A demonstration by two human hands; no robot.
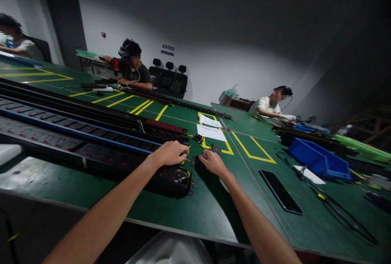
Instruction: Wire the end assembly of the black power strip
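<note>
Long black strips point(113, 158) with red dots lie side by side on the green table, running from the left edge to the middle. My left hand point(171, 153) is closed over the ends of the strips, its fingers curled round something too small to make out. Just right of it, my right hand point(212, 162) is closed too, thumb and fingers pinched beside a small black end piece point(195, 160). Whatever the fingertips grip is hidden. Yellow wires show near the open end point(182, 177) of the nearest strip. Beyond my hands lie small black parts point(216, 148) with yellow-green wires.
A phone point(281, 192), a black cable point(348, 217) and a blue bin point(319, 159) are on the right. White papers point(210, 132) lie past my hands. A green tray point(363, 148) stands farther right. Three people sit at the far side of the tables.
</note>
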